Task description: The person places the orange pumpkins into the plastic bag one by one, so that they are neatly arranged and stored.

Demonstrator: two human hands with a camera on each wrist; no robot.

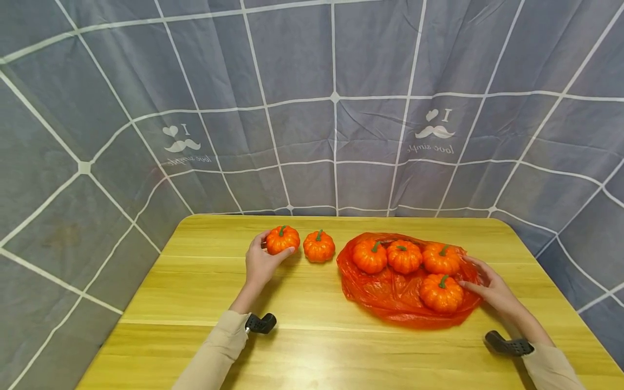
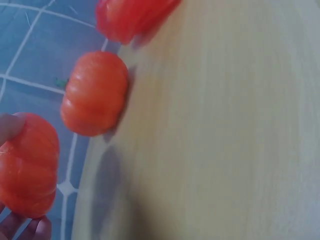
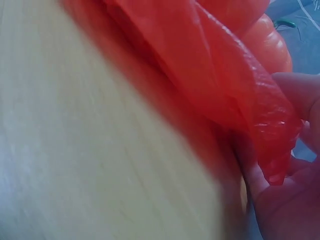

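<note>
My left hand (image 1: 260,262) grips a small orange pumpkin (image 1: 283,240) with a green stem, thumb on its near side and fingers around the far side. In the left wrist view that pumpkin (image 2: 30,167) shows between thumb and fingertips, with a shadow on the table beside it. Another pumpkin (image 1: 319,246) stands just to its right. My right hand (image 1: 494,290) holds the right edge of a red plastic bag (image 1: 390,303); in the right wrist view the thin film (image 3: 265,120) lies between thumb and fingers. Several pumpkins sit on the bag, the front one (image 1: 441,293) near my right thumb.
The wooden table (image 1: 312,346) has rounded far corners. A grey curtain (image 1: 302,130) with white lines hangs along its back and sides. Black wrist mounts (image 1: 260,323) sit on both forearms.
</note>
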